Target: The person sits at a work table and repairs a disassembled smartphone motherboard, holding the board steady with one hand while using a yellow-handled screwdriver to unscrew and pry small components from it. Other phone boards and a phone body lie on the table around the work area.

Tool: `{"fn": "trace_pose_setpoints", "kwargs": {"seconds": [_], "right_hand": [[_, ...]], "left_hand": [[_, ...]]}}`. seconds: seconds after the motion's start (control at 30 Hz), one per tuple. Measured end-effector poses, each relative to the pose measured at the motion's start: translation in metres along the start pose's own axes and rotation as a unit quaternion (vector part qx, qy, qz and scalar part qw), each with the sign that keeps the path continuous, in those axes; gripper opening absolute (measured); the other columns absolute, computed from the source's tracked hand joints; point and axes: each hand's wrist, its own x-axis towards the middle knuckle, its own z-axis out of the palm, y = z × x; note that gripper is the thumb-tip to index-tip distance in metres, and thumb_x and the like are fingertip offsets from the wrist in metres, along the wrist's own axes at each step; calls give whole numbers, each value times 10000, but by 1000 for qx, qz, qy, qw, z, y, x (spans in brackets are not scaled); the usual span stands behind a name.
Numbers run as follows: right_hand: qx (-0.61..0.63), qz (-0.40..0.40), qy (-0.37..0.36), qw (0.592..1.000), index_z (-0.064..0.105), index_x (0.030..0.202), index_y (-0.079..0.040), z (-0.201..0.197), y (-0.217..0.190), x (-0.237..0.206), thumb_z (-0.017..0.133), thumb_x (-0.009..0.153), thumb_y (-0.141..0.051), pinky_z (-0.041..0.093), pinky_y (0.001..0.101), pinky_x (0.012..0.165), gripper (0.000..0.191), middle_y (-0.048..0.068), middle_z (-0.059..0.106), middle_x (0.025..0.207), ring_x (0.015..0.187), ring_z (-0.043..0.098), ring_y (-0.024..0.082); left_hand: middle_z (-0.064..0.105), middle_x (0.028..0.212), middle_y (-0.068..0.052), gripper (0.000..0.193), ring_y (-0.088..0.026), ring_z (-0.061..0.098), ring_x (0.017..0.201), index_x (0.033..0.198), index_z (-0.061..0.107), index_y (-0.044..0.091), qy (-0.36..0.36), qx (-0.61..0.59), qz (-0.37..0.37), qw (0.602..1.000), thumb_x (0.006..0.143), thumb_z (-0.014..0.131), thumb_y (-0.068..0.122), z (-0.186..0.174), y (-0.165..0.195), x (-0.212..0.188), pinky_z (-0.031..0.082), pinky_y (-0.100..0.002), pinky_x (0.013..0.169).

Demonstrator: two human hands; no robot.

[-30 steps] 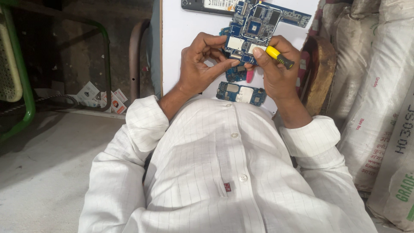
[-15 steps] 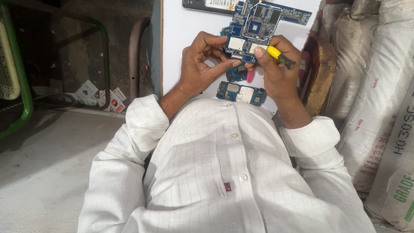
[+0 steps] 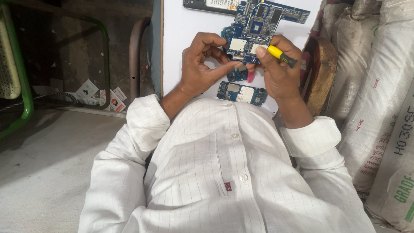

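Left hand (image 3: 199,64) pinches blue circuit board (image 3: 254,32) at its near left edge, thumb and forefinger closed on it, other fingers curled. Right hand (image 3: 278,71) grips yellow-handled screwdriver (image 3: 281,56) (black cap pointing right), fingers wrapped tight, thumb pressed on board's near right corner. Board held above white table (image 3: 189,26), far centre. Second smaller board (image 3: 241,92) lies on table, near, between wrists. Sacks (image 3: 379,86) stacked right.

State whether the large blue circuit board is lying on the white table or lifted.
Lifted: the large blue circuit board is pinched between left hand and right hand.
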Motion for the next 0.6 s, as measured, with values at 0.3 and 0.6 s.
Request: {"fn": "trace_pose_setpoints", "kwargs": {"seconds": [0.3,0.6], "right_hand": [[11,5,-11,1000,628,1152,2,-5,1,0,667,1089,-117,628,267,738,140,123,724,1051,812,708,134],[14,3,-12,1000,625,1140,9,-3,2,0,655,1096,-103,630,265,718,124,129,722,1054,809,707,133]], "left_hand": [[735,1076,-92,527,-167,790,922,1293,509,97,6,11,8,1000,921,884,104,5,0,0,684,-260,772],[732,1074,-89,510,-160,791,923,1300,527,103,7,23,18,1000,929,877,89,4,-2,-2,688,-263,775]]}}
